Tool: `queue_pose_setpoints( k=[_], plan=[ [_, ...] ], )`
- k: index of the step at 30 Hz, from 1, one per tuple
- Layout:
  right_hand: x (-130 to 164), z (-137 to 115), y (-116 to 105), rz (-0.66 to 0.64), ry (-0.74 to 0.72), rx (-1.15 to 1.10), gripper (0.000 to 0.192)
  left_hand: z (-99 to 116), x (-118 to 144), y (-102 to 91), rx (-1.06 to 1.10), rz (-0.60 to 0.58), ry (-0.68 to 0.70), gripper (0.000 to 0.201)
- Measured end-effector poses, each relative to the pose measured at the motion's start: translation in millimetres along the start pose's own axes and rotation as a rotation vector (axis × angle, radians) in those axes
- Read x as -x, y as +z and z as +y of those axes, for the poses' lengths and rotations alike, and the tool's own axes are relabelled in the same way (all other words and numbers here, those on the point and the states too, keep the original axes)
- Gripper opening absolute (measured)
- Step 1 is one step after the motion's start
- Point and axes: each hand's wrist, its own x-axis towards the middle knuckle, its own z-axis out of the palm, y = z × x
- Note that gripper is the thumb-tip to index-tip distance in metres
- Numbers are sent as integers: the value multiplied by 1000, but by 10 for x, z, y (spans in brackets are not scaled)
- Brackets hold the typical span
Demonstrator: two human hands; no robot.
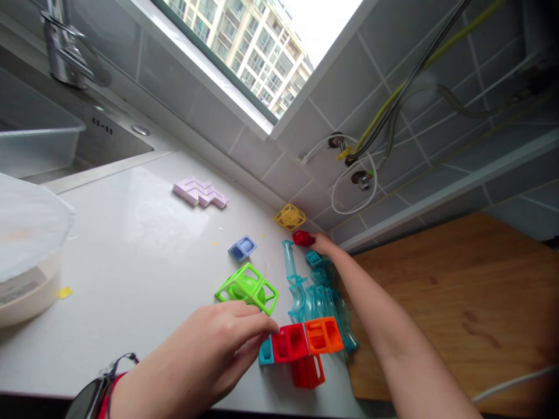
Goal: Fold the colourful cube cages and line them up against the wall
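My left hand (227,343) is closed, with its fingertips at the left end of a joined row of toy blocks, where a blue block (266,351), a red block (290,343) and an orange block (324,336) sit side by side. Another red block (308,372) sits below the row. Just beyond that hand stands a bright green frame block (247,285). Farther back, my right hand (322,243) grips a small red block (302,237) near the wall; its fingers are partly hidden. Beside my right forearm lies a pile of clear teal track pieces (321,299).
A yellow frame block (290,216) rests against the tiled wall. On the white counter (131,250) are a blue-violet block (243,248) and a lilac zigzag piece (201,192). A round lidded tub (30,244) and a sink (109,142) are left; a wooden board (437,291) is right.
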Motion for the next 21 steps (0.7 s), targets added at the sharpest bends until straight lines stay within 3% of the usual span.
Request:
queue_pose_setpoints(
  k=[5, 10, 16, 21],
  plan=[
    [87, 28, -2, -2, -39, 69, 60, 8, 3, -4, 10, 14, 9, 25],
    [81, 38, -3, 52, -46, 149, 58, 4, 14, -18, 13, 15, 13, 25],
    [-6, -13, 55, 96, -96, 201, 81, 0, 18, -20, 17, 15, 1, 25],
    [-73, 9, 108, 69, -128, 162, 57, -2, 5, -17, 7, 9, -11, 25]
  ],
)
